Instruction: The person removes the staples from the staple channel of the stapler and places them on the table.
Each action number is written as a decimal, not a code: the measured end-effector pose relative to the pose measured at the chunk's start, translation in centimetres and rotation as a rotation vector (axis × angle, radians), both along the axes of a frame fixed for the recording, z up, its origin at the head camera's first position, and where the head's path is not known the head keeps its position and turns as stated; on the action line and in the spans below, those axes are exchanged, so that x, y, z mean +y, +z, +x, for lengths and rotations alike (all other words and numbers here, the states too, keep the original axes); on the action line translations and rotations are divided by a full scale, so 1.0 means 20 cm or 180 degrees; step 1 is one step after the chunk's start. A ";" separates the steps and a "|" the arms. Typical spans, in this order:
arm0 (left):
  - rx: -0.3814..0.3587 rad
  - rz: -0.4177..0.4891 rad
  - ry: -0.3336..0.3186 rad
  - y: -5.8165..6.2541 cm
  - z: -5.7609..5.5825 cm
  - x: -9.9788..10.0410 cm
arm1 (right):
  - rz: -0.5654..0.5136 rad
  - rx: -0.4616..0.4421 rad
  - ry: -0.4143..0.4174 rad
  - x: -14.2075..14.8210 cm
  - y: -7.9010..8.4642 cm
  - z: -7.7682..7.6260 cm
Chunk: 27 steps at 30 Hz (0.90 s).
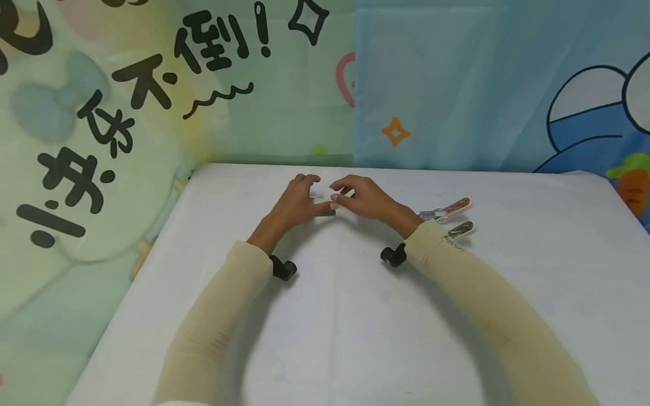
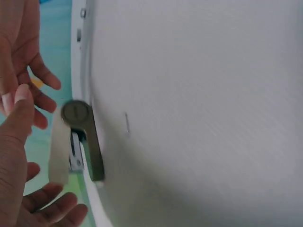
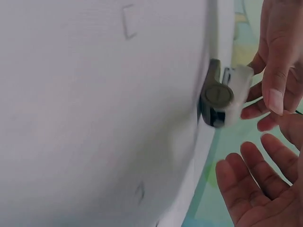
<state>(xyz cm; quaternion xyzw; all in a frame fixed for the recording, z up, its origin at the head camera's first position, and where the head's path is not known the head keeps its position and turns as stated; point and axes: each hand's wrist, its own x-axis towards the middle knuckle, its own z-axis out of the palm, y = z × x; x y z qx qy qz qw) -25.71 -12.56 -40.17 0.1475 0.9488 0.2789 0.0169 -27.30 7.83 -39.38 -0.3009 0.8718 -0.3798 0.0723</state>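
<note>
My left hand (image 1: 301, 202) and right hand (image 1: 367, 197) meet over the far part of the table, thumb tips close together. The other fingers of both hands are spread and loosely bent. Behind the hands lies a small stapler (image 2: 87, 137) with a dark grey-green lever, a round disc and a pale body. Neither hand grips it; the left fingers overlap its end in the wrist views. Beside the right thumb, a thin dark sliver (image 3: 298, 112) shows at the frame's edge; I cannot tell whether it is held. A bent staple (image 3: 127, 22) lies on the white cloth.
Another tiny staple-like piece (image 3: 140, 191) lies on the cloth. Beyond the right wrist lie two small tools, one with a pinkish handle (image 1: 457, 207) and one with a dark patterned handle (image 1: 461, 229). Printed curtains (image 1: 284, 113) hang behind the white table (image 1: 325, 338).
</note>
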 end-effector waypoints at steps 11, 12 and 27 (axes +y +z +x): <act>-0.0121 0.0083 0.0023 -0.06 -0.01 -0.09 | 0.0237 -0.0109 0.0144 -0.09 -0.04 -0.04; -0.0092 0.0077 -0.0020 -0.07 -0.01 -0.10 | 0.0243 -0.0100 0.0178 -0.09 -0.05 -0.04; -0.0202 -0.0021 -0.0075 -0.11 -0.03 -0.05 | 0.0368 -0.0055 0.0244 -0.10 -0.06 -0.03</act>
